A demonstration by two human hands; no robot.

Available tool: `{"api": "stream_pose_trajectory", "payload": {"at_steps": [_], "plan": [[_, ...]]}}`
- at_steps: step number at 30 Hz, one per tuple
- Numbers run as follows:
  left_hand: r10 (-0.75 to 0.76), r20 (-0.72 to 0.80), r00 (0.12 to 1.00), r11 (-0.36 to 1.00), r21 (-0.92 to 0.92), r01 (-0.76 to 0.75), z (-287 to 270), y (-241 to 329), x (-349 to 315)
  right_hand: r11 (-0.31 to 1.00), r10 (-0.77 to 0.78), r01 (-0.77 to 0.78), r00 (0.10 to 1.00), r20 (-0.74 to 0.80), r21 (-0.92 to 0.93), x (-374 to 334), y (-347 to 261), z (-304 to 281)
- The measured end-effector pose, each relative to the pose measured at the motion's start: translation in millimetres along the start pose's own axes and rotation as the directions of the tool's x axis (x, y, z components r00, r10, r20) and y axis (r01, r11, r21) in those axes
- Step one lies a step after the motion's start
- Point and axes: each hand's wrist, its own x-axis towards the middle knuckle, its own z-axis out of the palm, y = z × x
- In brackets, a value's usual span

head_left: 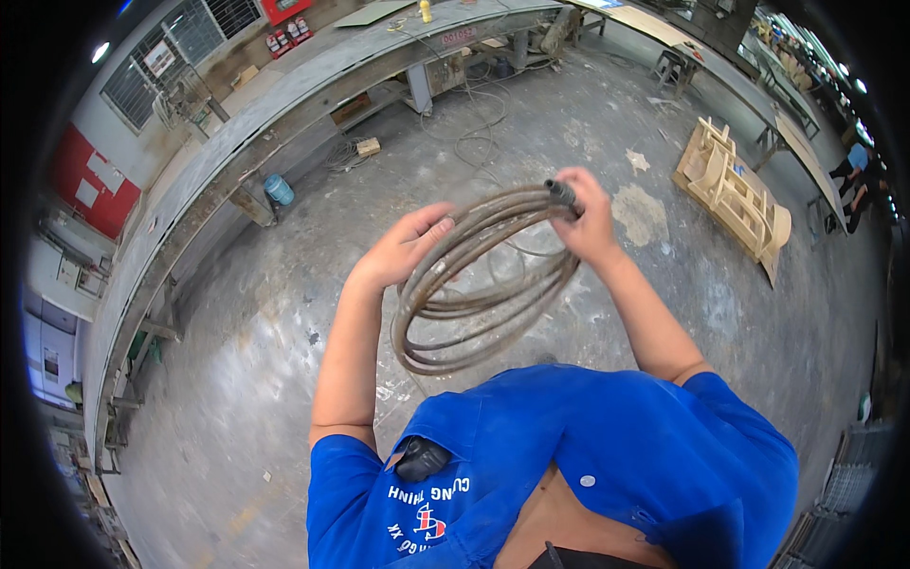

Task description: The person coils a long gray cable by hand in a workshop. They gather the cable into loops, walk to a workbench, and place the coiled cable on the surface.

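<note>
A coil of brownish-grey hose (pixel 479 228) hangs between my two hands in front of my chest, above the floor, its loops tilted and slightly blurred. My left hand (pixel 403 251) holds the upper left of the loops, thumb on the near side and fingers partly hidden behind them. At the upper right, my right hand (pixel 594 228) is closed around the gathered loops and the hose's dark ribbed end piece (pixel 562 194), which points up and left. Some of its fingers are hidden behind the coil.
A long grey workbench (pixel 284 128) curves along the left and back. Loose hose or cable (pixel 488 119) trails on the floor beneath it, near a blue container (pixel 278 189). Pale wooden frame parts (pixel 735 194) lie at right. Two people (pixel 858 175) are far right.
</note>
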Motion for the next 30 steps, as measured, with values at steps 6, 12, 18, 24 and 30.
{"api": "stream_pose_trajectory", "payload": {"at_steps": [6,12,18,24,30], "plan": [[0.023,-0.008,1.0,0.976,-0.215,-0.024,9,39,-6,0.97,-0.169,0.177,0.984,0.055,-0.169,44,-20,-26],[0.169,-0.249,0.954,0.777,-0.562,-0.284,-42,-29,23,0.988,0.106,-0.116,0.989,-0.102,-0.103,61,-18,-65],[-0.452,0.002,0.892,0.839,-0.339,0.426,52,-186,37,0.794,0.507,-0.33,0.822,-0.257,0.511,67,-9,-131],[-0.036,0.587,0.809,0.358,-0.748,0.559,237,-251,65,0.584,0.671,-0.301,0.701,-0.24,0.754,50,-29,-155],[-0.327,-0.014,0.945,-0.24,-0.966,-0.097,173,-220,114,0.649,0.692,-0.333,0.631,-0.35,0.684,-3,-3,-194]]}}
